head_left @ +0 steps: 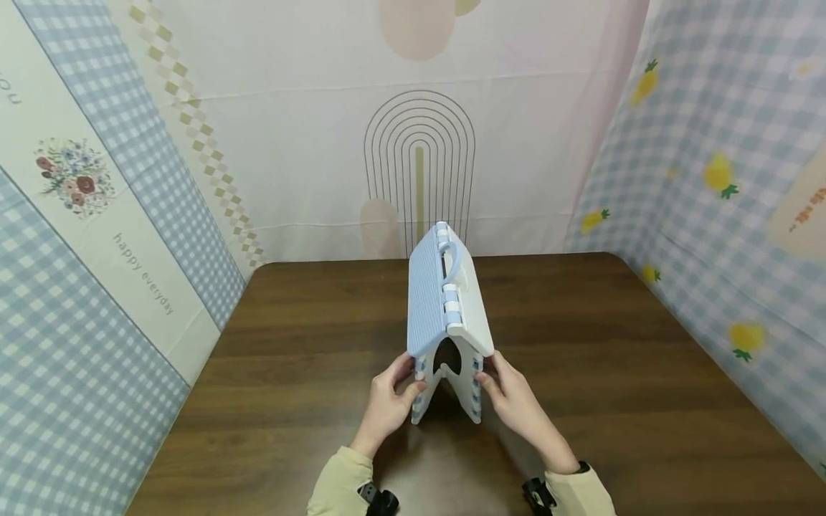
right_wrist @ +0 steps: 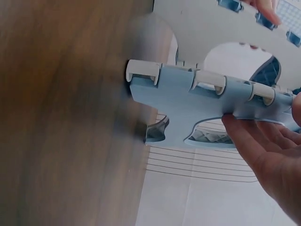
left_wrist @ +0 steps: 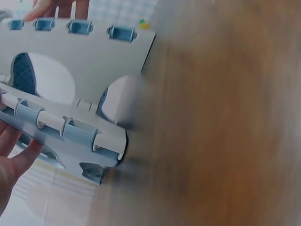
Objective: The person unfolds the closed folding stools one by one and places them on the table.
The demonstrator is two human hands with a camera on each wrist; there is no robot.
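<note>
A light blue and white plastic folding step stool (head_left: 426,301) stands half folded on the table, its top bent into a peaked roof shape. A blue carry handle (head_left: 457,261) shows along the ridge. My left hand (head_left: 387,405) holds the left leg panel, thumb at its near edge and fingers around the outer side. On the opposite side, my right hand (head_left: 519,405) grips the right leg panel in a similar way. Blue hinge pieces (left_wrist: 80,27) line the panel edges in the left wrist view. Cutouts in the blue side panel (right_wrist: 176,106) appear in the right wrist view.
The dark brown wooden table (head_left: 310,315) extends around the stool on both sides. Behind it hangs a pale printed cloth (head_left: 310,158). Blue checked cloths border the left and right sides. Wrist cameras (head_left: 538,494) are strapped over the sleeves.
</note>
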